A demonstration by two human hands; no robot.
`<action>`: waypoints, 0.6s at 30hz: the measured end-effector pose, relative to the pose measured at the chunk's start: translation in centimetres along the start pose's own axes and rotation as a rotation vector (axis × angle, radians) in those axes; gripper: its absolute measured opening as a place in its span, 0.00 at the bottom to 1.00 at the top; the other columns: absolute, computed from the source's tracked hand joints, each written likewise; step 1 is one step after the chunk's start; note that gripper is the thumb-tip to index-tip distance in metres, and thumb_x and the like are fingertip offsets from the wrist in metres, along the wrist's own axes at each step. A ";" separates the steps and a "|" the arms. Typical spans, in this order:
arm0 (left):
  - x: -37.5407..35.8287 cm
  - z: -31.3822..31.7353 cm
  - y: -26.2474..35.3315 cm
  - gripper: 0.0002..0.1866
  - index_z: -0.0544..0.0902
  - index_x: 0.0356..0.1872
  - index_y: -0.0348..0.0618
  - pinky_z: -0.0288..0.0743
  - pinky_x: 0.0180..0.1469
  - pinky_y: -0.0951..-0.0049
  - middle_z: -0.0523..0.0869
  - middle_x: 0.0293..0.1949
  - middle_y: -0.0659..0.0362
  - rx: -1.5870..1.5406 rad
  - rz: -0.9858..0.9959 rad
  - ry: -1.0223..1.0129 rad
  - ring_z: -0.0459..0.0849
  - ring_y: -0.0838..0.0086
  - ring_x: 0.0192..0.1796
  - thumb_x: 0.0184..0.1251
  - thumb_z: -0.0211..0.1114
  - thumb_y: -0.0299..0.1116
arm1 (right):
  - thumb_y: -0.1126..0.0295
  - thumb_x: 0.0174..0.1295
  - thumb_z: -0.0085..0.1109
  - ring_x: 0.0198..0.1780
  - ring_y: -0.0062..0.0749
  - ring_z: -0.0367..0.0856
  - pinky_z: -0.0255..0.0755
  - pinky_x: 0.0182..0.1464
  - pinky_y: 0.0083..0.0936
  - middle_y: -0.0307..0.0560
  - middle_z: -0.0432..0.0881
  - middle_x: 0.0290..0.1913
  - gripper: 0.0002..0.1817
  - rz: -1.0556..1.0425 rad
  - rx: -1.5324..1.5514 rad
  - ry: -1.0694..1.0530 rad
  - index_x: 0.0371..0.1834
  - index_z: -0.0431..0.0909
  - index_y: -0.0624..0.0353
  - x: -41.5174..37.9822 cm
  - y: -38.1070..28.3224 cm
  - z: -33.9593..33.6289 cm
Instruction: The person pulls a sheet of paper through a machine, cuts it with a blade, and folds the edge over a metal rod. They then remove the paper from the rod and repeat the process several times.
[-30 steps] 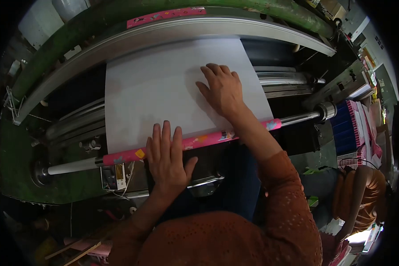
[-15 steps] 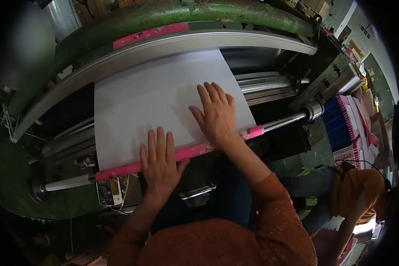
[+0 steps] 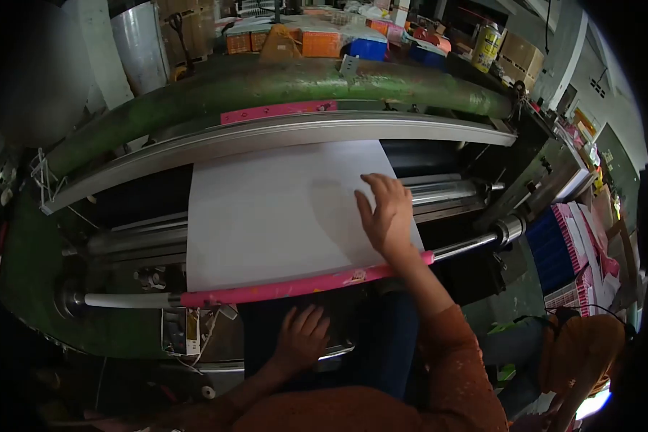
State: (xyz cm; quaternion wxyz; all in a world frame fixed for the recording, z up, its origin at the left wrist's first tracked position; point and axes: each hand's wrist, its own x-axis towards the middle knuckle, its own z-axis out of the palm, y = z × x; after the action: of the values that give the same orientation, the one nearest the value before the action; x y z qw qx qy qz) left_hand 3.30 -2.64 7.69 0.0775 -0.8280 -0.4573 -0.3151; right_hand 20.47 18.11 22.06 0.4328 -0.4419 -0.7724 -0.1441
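Observation:
A wide white sheet [image 3: 281, 216] runs from under a metal bar down to a pink patterned roll [image 3: 288, 289] on a shaft. Over the sheet's right edge is my right hand [image 3: 389, 216], fingers apart and slightly bent, holding nothing; whether it touches the sheet I cannot tell. My left hand [image 3: 304, 337] is below the roll, near my legs, with its fingers a little apart and nothing seen in them. Its palm is hidden.
The metal bar [image 3: 281, 135] and a green pipe [image 3: 266, 89] cross behind the sheet. At the right are a shaft collar [image 3: 510, 229], a blue crate [image 3: 551, 248] and another person's orange top [image 3: 579, 353]. Orange boxes [image 3: 320, 44] stand at the back.
My left hand has left the sheet and roll and dropped below the roll. My right hand has shifted to the sheet's right edge, its fingers more bent. The view has tilted up.

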 end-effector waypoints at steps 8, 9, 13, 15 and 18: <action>-6.0 2.6 -2.5 0.19 0.80 0.45 0.38 0.57 0.69 0.49 0.78 0.54 0.47 0.028 -0.377 -0.369 0.70 0.56 0.64 0.59 0.65 0.41 | 0.50 0.59 0.60 0.36 0.52 0.84 0.76 0.42 0.38 0.56 0.85 0.31 0.21 0.485 0.363 -0.107 0.29 0.85 0.61 18.7 1.1 1.2; -5.9 2.7 -2.6 0.17 0.81 0.42 0.38 0.57 0.69 0.48 0.79 0.52 0.48 0.035 -0.363 -0.384 0.69 0.56 0.64 0.58 0.65 0.41 | 0.50 0.59 0.60 0.36 0.52 0.84 0.76 0.42 0.38 0.56 0.85 0.31 0.21 0.492 0.366 -0.120 0.29 0.85 0.61 19.0 1.4 2.0; -5.9 2.5 -3.1 0.17 0.80 0.45 0.38 0.62 0.66 0.52 0.82 0.47 0.51 -0.054 -0.358 -0.409 0.74 0.56 0.60 0.60 0.65 0.39 | 0.66 0.63 0.59 0.33 0.37 0.85 0.77 0.38 0.29 0.49 0.85 0.29 0.11 0.262 0.613 -0.055 0.32 0.82 0.63 15.0 -1.7 1.5; -4.8 1.6 -3.3 0.15 0.80 0.45 0.39 0.66 0.63 0.58 0.83 0.46 0.53 -0.419 -0.579 -0.427 0.77 0.59 0.56 0.62 0.64 0.37 | 0.77 0.62 0.58 0.31 0.28 0.84 0.76 0.35 0.23 0.46 0.84 0.27 0.03 0.198 0.974 -0.189 0.34 0.79 0.64 9.2 -4.7 0.3; -2.5 -0.5 -2.3 0.09 0.80 0.44 0.39 0.73 0.56 0.69 0.84 0.43 0.56 -1.091 -0.825 -0.199 0.82 0.67 0.48 0.66 0.63 0.31 | 0.81 0.60 0.60 0.34 0.19 0.81 0.73 0.35 0.18 0.42 0.82 0.28 0.03 0.183 0.875 -0.702 0.36 0.77 0.66 0.1 -8.6 -4.5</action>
State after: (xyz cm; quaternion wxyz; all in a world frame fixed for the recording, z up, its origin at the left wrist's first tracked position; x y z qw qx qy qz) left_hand 0.21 -3.31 6.19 -0.5186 -0.5319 -0.5160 -0.4263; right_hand 15.92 10.55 26.11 0.3036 -0.3080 -0.8162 0.3832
